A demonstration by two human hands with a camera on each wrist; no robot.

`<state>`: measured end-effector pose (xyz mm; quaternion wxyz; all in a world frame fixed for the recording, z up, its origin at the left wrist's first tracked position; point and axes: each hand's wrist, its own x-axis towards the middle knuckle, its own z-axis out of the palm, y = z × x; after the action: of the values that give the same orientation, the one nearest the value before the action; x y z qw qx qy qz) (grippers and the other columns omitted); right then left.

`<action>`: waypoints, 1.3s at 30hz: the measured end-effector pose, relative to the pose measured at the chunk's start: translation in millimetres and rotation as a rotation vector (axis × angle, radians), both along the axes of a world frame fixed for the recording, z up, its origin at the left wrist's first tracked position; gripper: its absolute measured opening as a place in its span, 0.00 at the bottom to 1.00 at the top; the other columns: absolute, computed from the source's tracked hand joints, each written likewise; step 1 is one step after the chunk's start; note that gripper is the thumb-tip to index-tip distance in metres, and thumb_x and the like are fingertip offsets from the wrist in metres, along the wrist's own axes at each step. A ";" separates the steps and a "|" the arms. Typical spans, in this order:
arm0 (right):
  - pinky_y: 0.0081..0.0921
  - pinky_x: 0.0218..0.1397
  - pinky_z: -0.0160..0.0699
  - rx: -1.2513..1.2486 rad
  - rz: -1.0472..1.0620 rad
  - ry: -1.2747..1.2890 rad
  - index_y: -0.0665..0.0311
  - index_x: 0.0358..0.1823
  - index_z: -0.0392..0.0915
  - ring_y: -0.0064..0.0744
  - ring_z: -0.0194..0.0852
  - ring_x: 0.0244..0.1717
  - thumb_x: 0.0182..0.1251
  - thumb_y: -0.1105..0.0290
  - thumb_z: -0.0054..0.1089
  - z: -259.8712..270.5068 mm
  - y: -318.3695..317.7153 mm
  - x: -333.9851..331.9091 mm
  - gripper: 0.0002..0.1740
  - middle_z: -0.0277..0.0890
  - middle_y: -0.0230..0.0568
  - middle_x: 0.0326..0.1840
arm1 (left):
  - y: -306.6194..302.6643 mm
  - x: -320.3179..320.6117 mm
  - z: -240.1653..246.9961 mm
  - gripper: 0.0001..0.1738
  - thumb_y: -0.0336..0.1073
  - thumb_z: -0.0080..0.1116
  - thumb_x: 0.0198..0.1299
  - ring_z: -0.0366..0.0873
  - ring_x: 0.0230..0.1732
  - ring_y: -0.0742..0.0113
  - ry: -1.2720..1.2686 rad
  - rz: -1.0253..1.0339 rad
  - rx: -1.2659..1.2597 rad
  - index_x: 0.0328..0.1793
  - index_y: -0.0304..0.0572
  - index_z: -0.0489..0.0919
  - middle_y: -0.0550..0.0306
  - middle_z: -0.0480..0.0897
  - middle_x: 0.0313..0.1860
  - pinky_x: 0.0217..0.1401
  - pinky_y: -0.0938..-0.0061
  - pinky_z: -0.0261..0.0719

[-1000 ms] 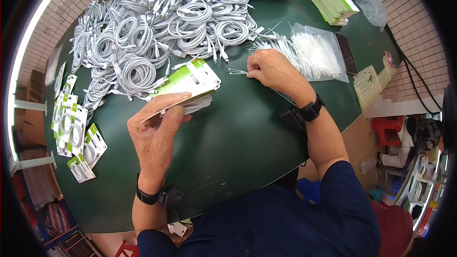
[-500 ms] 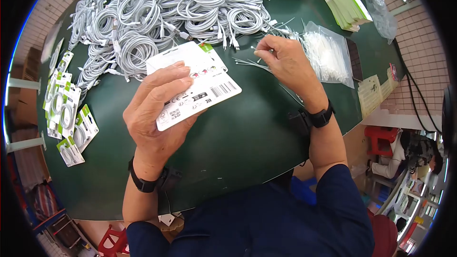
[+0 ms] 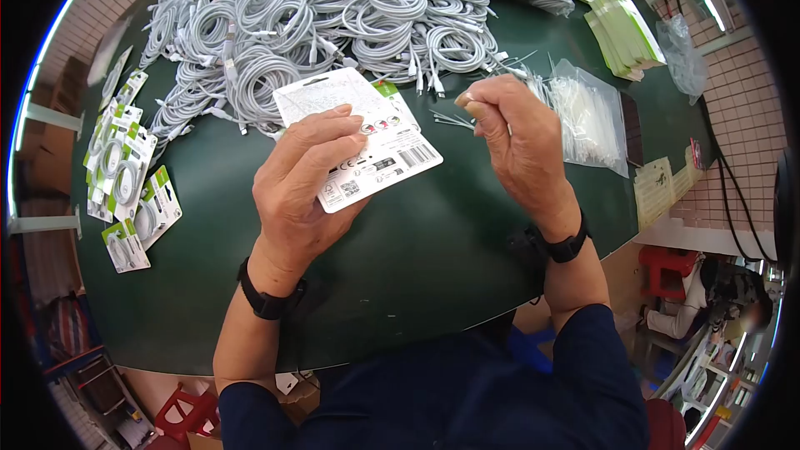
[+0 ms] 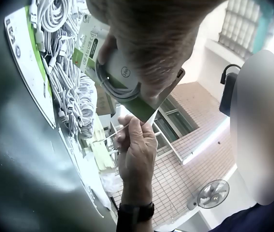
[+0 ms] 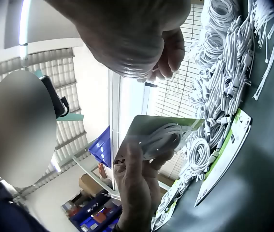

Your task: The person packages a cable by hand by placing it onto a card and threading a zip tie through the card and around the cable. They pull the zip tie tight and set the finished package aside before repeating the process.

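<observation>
My left hand (image 3: 304,175) grips a retail card (image 3: 387,162), its printed white back facing up, fingers over the back and thumb on the far side. A coiled white USB cable (image 5: 163,137) lies against the card's green front, under the thumb. My right hand (image 3: 525,137) is raised a little to the right of the card, thumb and index finger pinching a thin white cable tie (image 4: 110,137). Another green and white card (image 5: 229,150) lies on the table beneath the held one.
A large heap of coiled cables (image 3: 275,50) covers the table's far side. Loose ties (image 3: 454,119) and a plastic bag of ties (image 3: 587,121) sit to the right, with stacked cards (image 3: 625,37) behind. Several carded cables (image 3: 121,162) lie at the left edge.
My left hand has turned the card from edge-on so its back faces up. My right hand has come away from the loose ties, back toward me, pinching one.
</observation>
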<state>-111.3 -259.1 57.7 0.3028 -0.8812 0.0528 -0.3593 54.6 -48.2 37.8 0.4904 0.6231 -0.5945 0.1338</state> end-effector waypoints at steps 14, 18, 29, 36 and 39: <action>0.27 0.41 0.90 0.533 0.490 -0.284 0.71 0.46 0.83 0.36 0.89 0.41 0.67 0.83 0.74 14.7 40.4 -14.9 0.10 0.86 0.53 0.44 | -2.8 0.4 -7.0 0.21 0.29 0.84 0.47 0.91 0.56 0.44 -0.118 0.005 -0.069 0.43 0.37 0.82 0.46 0.91 0.49 0.59 0.60 0.90; 0.27 0.42 0.90 0.549 0.469 -0.258 0.70 0.47 0.85 0.36 0.89 0.41 0.67 0.82 0.75 13.6 44.4 -13.4 0.10 0.87 0.52 0.42 | -0.9 0.1 -6.4 0.21 0.29 0.84 0.48 0.91 0.57 0.42 -0.119 -0.010 -0.046 0.44 0.37 0.81 0.44 0.92 0.50 0.60 0.58 0.90; 0.24 0.34 0.85 0.419 0.463 -0.174 0.69 0.49 0.82 0.34 0.86 0.37 0.75 0.77 0.67 12.0 41.2 -12.7 0.06 0.81 0.51 0.45 | -1.8 -2.0 -4.2 0.21 0.32 0.85 0.50 0.92 0.56 0.43 -0.133 -0.009 -0.048 0.43 0.36 0.82 0.43 0.92 0.49 0.59 0.59 0.90; 0.26 0.45 0.89 0.362 0.434 -0.158 0.66 0.44 0.89 0.34 0.90 0.43 0.59 0.84 0.78 12.6 39.6 -7.1 0.12 0.88 0.46 0.42 | -1.3 -10.5 -0.3 0.22 0.35 0.85 0.51 0.92 0.56 0.43 -0.138 -0.014 -0.022 0.43 0.36 0.82 0.44 0.92 0.48 0.58 0.59 0.90; 0.25 0.46 0.88 0.325 0.401 -0.126 0.63 0.43 0.91 0.33 0.89 0.42 0.57 0.84 0.79 12.3 39.4 -5.4 0.13 0.88 0.44 0.41 | -4.0 -16.3 5.7 0.19 0.31 0.83 0.45 0.92 0.51 0.46 -0.144 -0.034 -0.065 0.40 0.35 0.83 0.48 0.90 0.44 0.51 0.64 0.92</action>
<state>-116.7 -219.7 70.0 0.5083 -0.7897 -0.0849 -0.3330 38.4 -52.2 43.5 0.4687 0.5855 -0.6337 0.1892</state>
